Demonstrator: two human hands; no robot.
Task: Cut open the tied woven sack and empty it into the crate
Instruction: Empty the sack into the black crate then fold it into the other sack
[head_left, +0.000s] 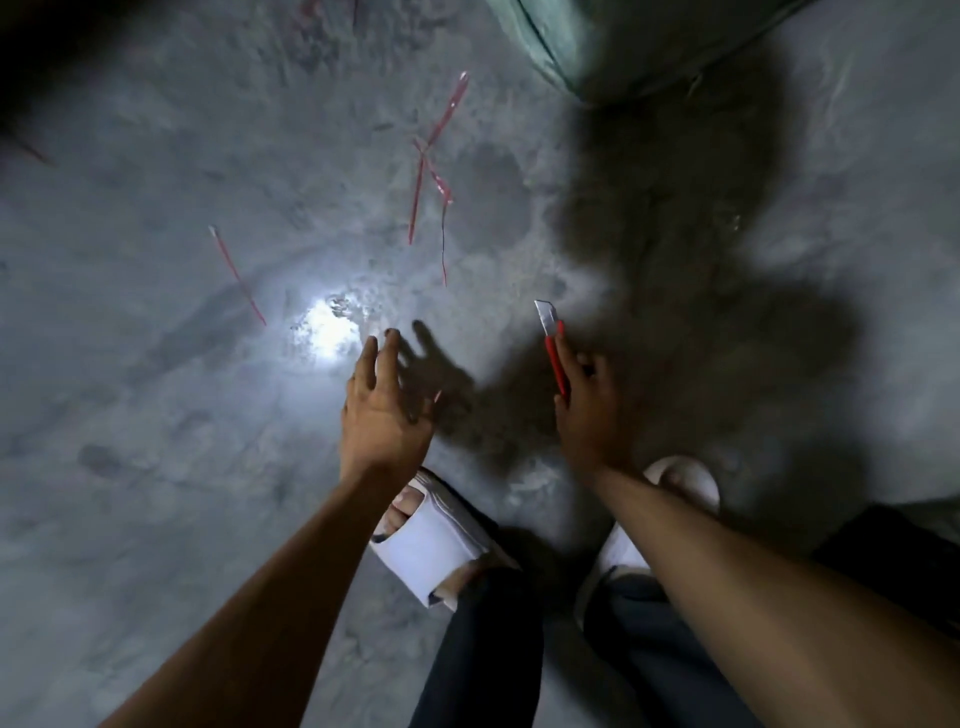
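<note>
My right hand (589, 410) grips a red utility knife (552, 347) with its silver blade extended and pointing away from me. My left hand (382, 410) hovers over the concrete floor with straight, spread fingers and holds nothing. A pale greenish woven sack (623, 41) shows at the top edge, far ahead of both hands, with only its lower part in view. No crate is visible.
Loose red string pieces (431, 161) lie on the grey concrete floor ahead, another red strip (236, 273) to the left. A bright light spot (327, 330) glares on the floor. My feet in white slippers (436, 545) stand below the hands.
</note>
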